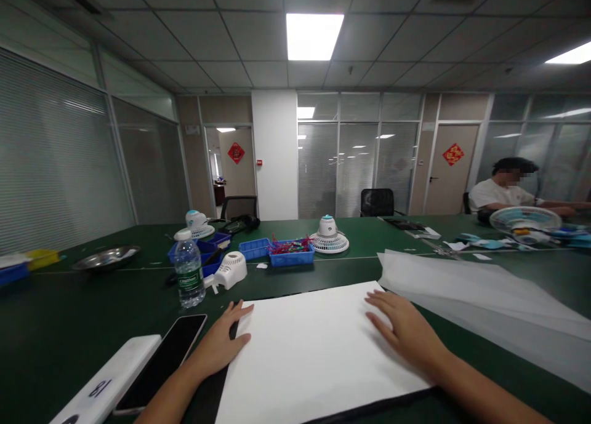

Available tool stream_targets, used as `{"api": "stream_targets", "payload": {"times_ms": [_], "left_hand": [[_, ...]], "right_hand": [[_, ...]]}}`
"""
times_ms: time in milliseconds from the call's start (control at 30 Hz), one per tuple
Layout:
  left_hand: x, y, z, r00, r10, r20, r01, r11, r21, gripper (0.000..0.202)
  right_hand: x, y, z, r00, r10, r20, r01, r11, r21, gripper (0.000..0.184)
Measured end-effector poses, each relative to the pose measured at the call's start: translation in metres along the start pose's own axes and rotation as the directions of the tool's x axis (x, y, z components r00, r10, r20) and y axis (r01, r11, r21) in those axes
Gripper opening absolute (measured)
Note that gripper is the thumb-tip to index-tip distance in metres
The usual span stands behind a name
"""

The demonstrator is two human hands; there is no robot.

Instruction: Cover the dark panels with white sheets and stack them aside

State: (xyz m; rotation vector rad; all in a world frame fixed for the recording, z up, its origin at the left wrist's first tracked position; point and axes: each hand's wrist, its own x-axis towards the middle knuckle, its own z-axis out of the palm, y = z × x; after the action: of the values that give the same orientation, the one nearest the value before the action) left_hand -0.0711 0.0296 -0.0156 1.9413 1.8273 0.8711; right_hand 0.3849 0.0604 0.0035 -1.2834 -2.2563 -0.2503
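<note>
Phone (pixel 164 362), bottle (pixel 188 267) near left hand (pixel 226 341); sheeting (pixel 466 285) near right hand (pixel 404 328); both spread wide on paper (pixel 307 353).

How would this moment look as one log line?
left hand: at white sheet, left edge; right hand: at its right side; bottle: upright; phone: screen dark

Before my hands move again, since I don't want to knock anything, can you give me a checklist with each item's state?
1. Left hand holding nothing: ok, fingers spread at the paper's left edge.
2. Right hand holding nothing: ok, fingers spread over the paper's right side.
3. Paper free of loose items: ok, none lie on it.
4. Bottle upright and capped: ok.
5. Phone clear of the left forearm: cannot tell, they overlap in view.
</note>
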Motion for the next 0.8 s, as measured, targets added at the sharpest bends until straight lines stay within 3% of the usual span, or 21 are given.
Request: {"api": "stream_targets", "payload": {"times_ms": [100,200,533,633,800], "left_hand": [[0.002,-0.005,0.002,1.0,-0.01,-0.009,0.01,0.999,-0.03,0.073],[0.003,-0.009,0.003,1.0,-0.024,-0.017,0.023,0.999,-0.046,0.075],[0.003,-0.013,0.005,1.0,-0.005,-0.026,0.004,0.999,-0.049,0.062],[0.002,-0.007,0.004,1.0,-0.008,-0.002,0.008,1.0,-0.01,0.059],[-0.001,-0.001,0.003,0.999,-0.003,0.043,0.001,0.998,0.055,0.059]], "right_hand": [[0.006,0.047,-0.007,0.975,0.207,0.079,-0.196,0.973,-0.124,0.046],[0.006,0.069,-0.012,0.941,0.305,0.144,-0.282,0.946,-0.158,0.047],[0.002,0.055,0.007,0.916,0.273,0.295,-0.228,0.958,-0.176,0.051],[0.003,0.072,0.004,0.91,0.303,0.283,-0.251,0.946,-0.204,0.052],[-0.002,0.129,0.002,0.893,0.412,0.179,-0.356,0.892,-0.279,0.063]]}}
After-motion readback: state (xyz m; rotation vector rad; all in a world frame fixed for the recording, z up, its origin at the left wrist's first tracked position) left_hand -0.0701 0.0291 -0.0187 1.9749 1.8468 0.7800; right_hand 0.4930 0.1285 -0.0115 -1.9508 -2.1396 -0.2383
